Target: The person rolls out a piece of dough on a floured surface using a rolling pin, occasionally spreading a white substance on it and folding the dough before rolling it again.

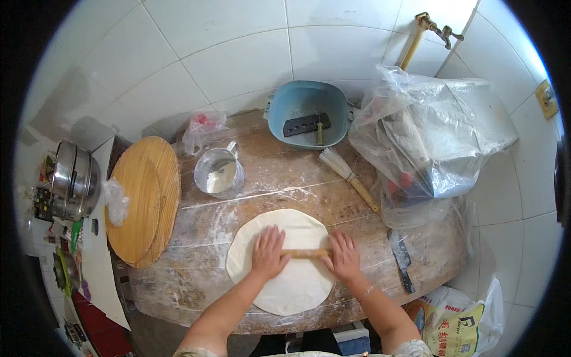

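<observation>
A large, roughly round sheet of pale dough [290,293] lies flat on the floured wooden table [178,297]. Across its middle runs a thin wooden rolling pin [306,253], seen between my hands. My left hand [269,253] covers the pin's left end, fingers reaching forward over the dough and thumb along the pin. On the other end my right hand [344,256] grips in the same way, near the dough's right edge. Both ends of the pin are hidden under my palms.
Behind the dough stand a metal flour cup [220,172], a blue-grey basin [309,98] and a whisk-like brush [350,177]. A knife [401,259] lies right. Round wooden boards [140,196] lean left. Plastic covers a bulky box [440,143] at the back right.
</observation>
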